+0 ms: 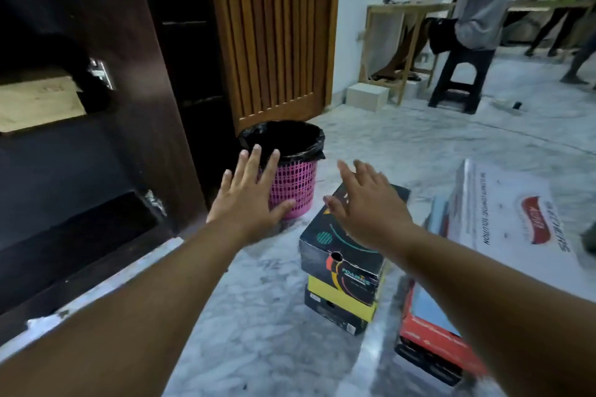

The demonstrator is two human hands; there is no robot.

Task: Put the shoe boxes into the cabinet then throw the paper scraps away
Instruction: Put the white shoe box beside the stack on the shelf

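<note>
Two shoe boxes are stacked on the marble floor: a black patterned box on top of a yellow and black box. My right hand hovers over the far end of the top box, fingers straight and spread, holding nothing. My left hand is stretched out, flat and empty, in front of a pink mesh bin lined with a black bag. The dark cabinet stands open at the left with dark shelf spaces. A red and black box lies under my right forearm. No paper scraps show.
A large white carton lies at the right. A slatted wooden door stands behind the bin. Farther back a person sits on a dark stool at a wooden table, beside a small white box.
</note>
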